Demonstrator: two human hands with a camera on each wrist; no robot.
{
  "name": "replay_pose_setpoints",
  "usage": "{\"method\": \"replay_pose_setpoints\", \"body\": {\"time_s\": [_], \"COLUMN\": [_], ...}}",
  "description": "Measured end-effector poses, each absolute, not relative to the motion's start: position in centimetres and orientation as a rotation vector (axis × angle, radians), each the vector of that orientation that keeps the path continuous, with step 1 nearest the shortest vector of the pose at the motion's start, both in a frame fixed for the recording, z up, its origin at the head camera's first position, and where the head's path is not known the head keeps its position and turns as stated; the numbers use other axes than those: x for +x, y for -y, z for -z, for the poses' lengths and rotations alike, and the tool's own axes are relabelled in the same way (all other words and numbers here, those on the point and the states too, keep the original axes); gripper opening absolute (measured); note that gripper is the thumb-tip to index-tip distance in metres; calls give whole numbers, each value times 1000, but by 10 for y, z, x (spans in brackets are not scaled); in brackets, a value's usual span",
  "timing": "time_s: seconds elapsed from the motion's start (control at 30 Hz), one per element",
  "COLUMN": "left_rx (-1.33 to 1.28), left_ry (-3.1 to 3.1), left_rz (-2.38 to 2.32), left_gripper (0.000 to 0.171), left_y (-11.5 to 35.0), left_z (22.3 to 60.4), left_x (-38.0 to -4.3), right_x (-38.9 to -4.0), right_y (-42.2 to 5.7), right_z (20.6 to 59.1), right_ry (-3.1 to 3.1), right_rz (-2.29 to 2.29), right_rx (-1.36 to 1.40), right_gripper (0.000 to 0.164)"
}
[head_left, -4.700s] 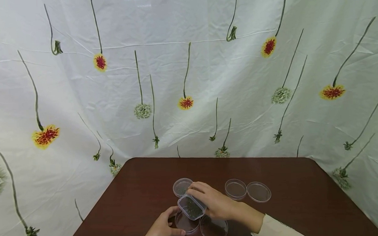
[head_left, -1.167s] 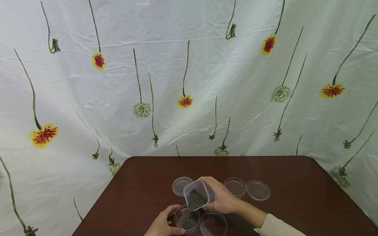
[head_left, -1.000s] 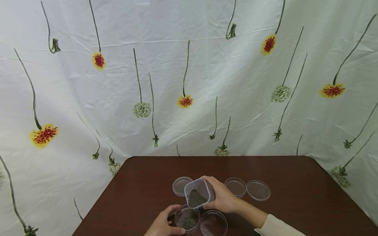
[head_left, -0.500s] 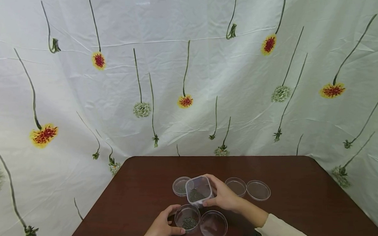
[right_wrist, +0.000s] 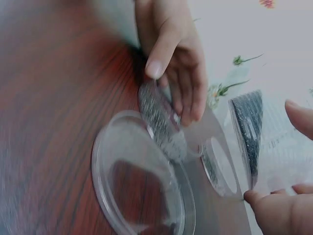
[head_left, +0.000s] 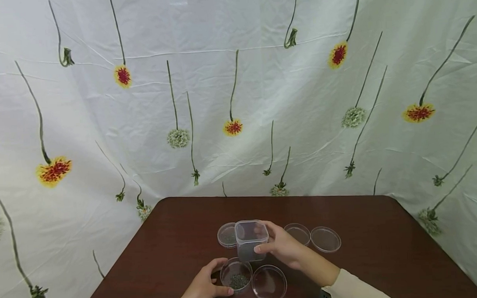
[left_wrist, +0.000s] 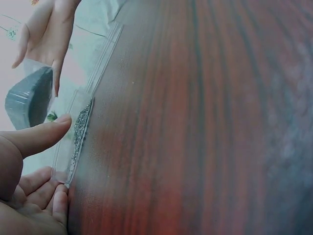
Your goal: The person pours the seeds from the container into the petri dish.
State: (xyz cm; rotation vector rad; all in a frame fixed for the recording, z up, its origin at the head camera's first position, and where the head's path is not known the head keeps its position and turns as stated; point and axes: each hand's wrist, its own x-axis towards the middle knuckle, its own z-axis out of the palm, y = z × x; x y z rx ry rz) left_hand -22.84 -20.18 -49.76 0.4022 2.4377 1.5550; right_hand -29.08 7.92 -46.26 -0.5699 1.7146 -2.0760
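Note:
My left hand (head_left: pixel 203 284) holds a clear petri dish (head_left: pixel 236 274) on the table by its rim, thumb on the near side and fingers on the far side. Dark grey-green granules (left_wrist: pixel 80 129) lie in a small heap in that dish. Just behind it, my right hand (head_left: pixel 283 248) grips a square clear plastic tub (head_left: pixel 247 250) in the air, nearly upright. More of the dark granules fill the tub's lower part, as the right wrist view shows. Touching or almost touching the held dish on its right is another clear round dish or lid (head_left: pixel 269 284), seemingly bare inside.
Behind the tub stands a petri dish (head_left: pixel 225 237) with some dark specks, partly hidden. Two clear round dishes or lids, one left (head_left: pixel 296 231) and one right (head_left: pixel 326 240), lie side by side at the back right. The brown table (head_left: pixel 178 239) meets a flowered white curtain (head_left: pixel 236 92).
The tub was tipped over the dish; my right hand has turned it upright and moved it slightly back. Granules now lie in the held dish. My left hand has stayed there.

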Motion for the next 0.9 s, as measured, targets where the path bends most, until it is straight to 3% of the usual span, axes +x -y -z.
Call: {"method": "replay_pose_setpoints", "body": {"time_s": [0.43, 0.9], "left_rx": [409, 430], "left_ry": [-2458, -2467], "left_rz": [-1549, -1552], "left_gripper": [74, 74], "left_y": [203, 202], "left_z": [498, 499], "left_x": [-229, -227], "right_x": [-289, -294], "right_y": [-82, -122], "right_z": [452, 439], "right_ry": [-1669, -1767], "right_rz": [2143, 2131], "right_rx": [-522, -537], "right_gripper": [86, 90]}}
